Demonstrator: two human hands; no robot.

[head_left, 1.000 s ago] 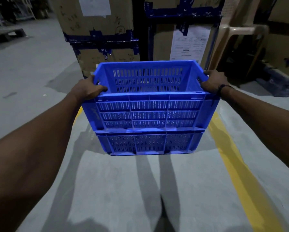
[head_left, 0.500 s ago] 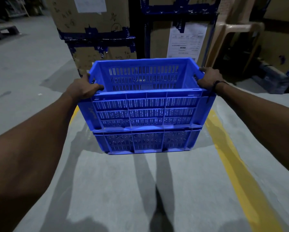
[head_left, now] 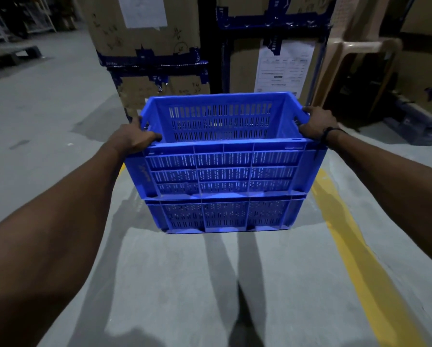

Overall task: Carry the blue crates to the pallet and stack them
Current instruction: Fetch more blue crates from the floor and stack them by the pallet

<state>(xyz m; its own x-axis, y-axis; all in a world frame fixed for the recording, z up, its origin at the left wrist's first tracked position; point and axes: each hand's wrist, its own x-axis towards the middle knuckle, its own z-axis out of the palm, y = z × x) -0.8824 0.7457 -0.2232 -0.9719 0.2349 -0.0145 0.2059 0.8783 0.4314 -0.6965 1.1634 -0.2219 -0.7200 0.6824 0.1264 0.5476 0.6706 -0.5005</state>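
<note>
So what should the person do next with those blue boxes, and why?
Probably keep walking with them held level. Both hands, left hand and right hand, grip the top blue crate, which sits nested on a second crate, both off the floor. Cardboard boxes stand close ahead, so steering around them seems wise. No stacking spot shows nearby.

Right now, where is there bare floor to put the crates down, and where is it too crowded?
Bare concrete lies below the crates, between the yellow line and the left arm. More open floor stretches left of the cardboard boxes. Ahead and right it is crowded: boxes, a dark rack post and a plastic chair. Both the left hand and the right hand grip the top crate.
</note>
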